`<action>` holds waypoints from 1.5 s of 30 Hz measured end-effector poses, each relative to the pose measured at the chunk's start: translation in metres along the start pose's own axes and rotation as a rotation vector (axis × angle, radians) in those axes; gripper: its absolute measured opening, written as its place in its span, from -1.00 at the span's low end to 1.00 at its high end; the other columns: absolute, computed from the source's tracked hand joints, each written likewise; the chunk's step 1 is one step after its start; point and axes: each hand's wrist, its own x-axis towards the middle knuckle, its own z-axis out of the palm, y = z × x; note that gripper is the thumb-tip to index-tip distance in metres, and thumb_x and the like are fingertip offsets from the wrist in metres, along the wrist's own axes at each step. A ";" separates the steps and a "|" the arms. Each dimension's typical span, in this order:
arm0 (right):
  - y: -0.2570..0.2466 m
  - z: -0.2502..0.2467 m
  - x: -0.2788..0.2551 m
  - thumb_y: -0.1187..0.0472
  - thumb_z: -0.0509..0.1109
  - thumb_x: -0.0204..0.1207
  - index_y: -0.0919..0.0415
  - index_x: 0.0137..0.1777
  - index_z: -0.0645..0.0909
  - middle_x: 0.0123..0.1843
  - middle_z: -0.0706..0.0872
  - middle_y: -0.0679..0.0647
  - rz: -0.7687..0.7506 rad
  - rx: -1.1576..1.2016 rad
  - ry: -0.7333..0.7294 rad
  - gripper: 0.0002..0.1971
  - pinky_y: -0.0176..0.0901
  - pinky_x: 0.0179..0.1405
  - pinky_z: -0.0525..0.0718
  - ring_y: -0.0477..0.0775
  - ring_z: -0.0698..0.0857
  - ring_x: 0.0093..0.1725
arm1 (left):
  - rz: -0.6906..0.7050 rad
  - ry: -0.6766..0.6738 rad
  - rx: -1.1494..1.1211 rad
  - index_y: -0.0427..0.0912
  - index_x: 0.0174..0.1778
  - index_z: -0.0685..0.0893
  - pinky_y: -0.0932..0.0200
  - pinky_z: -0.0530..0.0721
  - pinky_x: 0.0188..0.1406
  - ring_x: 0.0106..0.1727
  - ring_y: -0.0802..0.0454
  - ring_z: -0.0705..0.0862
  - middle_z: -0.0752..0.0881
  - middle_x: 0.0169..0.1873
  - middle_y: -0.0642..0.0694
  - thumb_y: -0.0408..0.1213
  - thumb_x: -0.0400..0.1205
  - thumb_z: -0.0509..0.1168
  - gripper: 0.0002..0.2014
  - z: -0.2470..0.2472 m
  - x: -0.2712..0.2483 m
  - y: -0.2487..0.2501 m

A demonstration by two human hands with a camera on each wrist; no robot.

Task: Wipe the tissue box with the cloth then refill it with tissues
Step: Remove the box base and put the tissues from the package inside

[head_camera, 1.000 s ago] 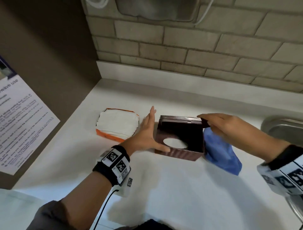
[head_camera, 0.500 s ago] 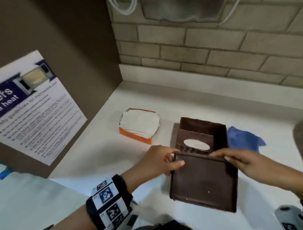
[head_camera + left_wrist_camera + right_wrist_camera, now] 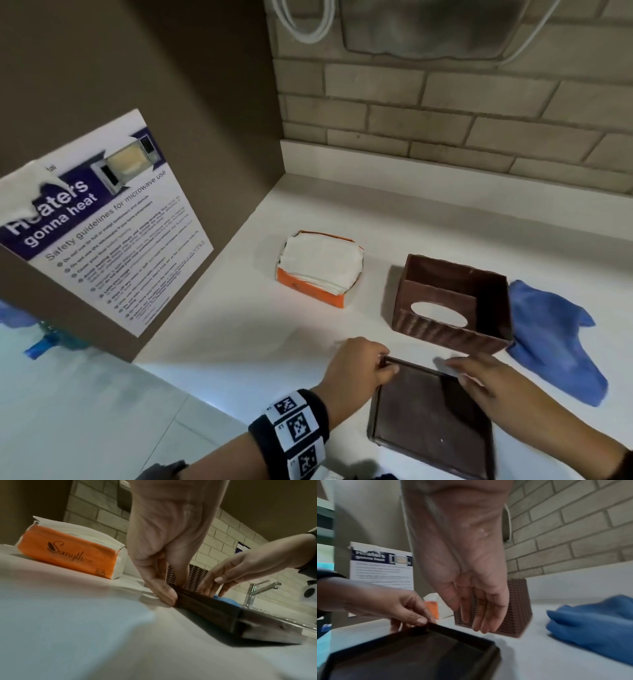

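The brown ribbed tissue box (image 3: 445,330) stands upside down on the white counter (image 3: 239,342), open side up, its oval slot at the bottom. Its flat brown base tray (image 3: 428,421) lies apart from it near the front edge. My left hand (image 3: 363,370) pinches the tray's far left corner, thumb outside, as the left wrist view shows (image 3: 173,588). My right hand (image 3: 479,377) hovers with straight fingers at the tray's far rim (image 3: 479,619). A blue cloth (image 3: 555,342) lies crumpled right of the box. An orange pack of white tissues (image 3: 318,270) sits to the left.
A brown cabinet side with a microwave safety poster (image 3: 102,233) walls off the left. The brick wall (image 3: 445,120) closes the back. A sink tap (image 3: 257,592) stands to the right. The counter's front edge (image 3: 205,401) runs just left of my left wrist.
The tray has come away from the box and now lies flat nearer the front edge. My right hand's fingers have straightened off its rim; the left hand still pinches the corner.
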 end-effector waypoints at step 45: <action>-0.132 0.003 0.196 0.55 0.49 0.37 0.24 0.34 0.57 0.18 0.78 0.26 0.207 1.420 -0.133 -0.47 0.01 -0.13 0.80 0.19 0.82 0.05 | -0.375 0.103 -0.030 -0.11 0.39 0.35 0.18 0.52 0.07 0.16 0.00 0.56 0.55 0.17 -0.03 0.13 0.44 0.55 -0.25 -0.176 0.086 -0.064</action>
